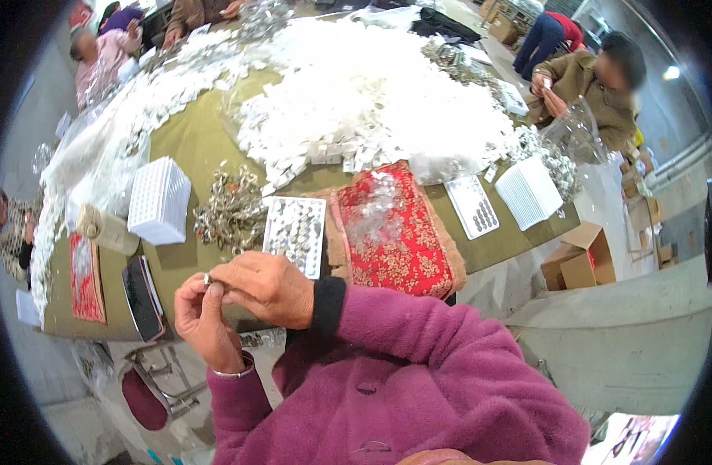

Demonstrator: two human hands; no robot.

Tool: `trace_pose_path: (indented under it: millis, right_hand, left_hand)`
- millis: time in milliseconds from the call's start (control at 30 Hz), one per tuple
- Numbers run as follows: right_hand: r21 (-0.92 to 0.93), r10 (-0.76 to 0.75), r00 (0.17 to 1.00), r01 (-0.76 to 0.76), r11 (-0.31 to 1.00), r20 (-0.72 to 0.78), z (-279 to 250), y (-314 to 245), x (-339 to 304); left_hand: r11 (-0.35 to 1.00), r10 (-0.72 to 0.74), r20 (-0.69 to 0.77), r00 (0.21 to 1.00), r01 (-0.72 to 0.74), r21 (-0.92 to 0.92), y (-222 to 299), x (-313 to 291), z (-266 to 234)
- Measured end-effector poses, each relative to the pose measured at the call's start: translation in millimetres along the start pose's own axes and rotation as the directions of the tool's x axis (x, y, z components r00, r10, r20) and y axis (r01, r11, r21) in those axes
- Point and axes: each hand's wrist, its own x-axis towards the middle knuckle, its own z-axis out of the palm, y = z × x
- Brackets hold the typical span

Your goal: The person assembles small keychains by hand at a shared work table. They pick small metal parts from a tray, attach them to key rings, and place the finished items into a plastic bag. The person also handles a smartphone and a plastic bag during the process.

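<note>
My left hand (205, 322) and my right hand (272, 288) meet at the table's near edge. Both pinch a small shiny metal piece (207, 279) between their fingertips; its exact kind is too small to make out. Just beyond my right hand lies a white tray (322, 225) with rows of small round metallic pieces. Left of that tray is a loose heap of metal pieces (230, 205), silvery and brassy. A stack of white trays (160, 203) stands farther left.
White small parts (371, 93) cover much of the green-covered table (187, 132). A red patterned cloth (402, 260) lies right of the tray, near another tray stack (529, 194). At left are a beige bottle (106, 230) and a dark phone-like item (141, 298). Co-workers sit around; one person (604, 93) is at right.
</note>
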Motion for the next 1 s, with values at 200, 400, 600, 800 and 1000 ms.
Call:
trace_pose_path:
  millis: [200,400,600,800,1000]
  right_hand:
    - [0.079,0.043,0.993,-0.034,0.996,-0.113,6,14,-8]
    - [0.369,0.380,0.911,-0.302,0.879,-0.158,21,13,-11]
    - [0.373,0.452,0.879,-0.372,0.850,-0.152,24,18,-15]
    - [0.681,0.634,0.749,-0.363,0.636,-0.192,30,12,-9]
    - [0.381,0.377,0.911,-0.294,0.877,-0.166,19,0,-15]
  left_hand:
    - [0.997,-0.081,0.111,0.991,0.080,0.010,6,4,-1]
    - [0.998,-0.045,0.180,0.983,0.035,0.058,-3,4,3]
    - [0.988,-0.114,0.201,0.973,0.089,0.130,-12,10,-4]
    - [0.971,-0.008,0.181,0.983,-0.036,0.237,-5,2,-6]
    - [0.944,0.179,0.171,0.969,-0.218,0.248,5,-13,11]
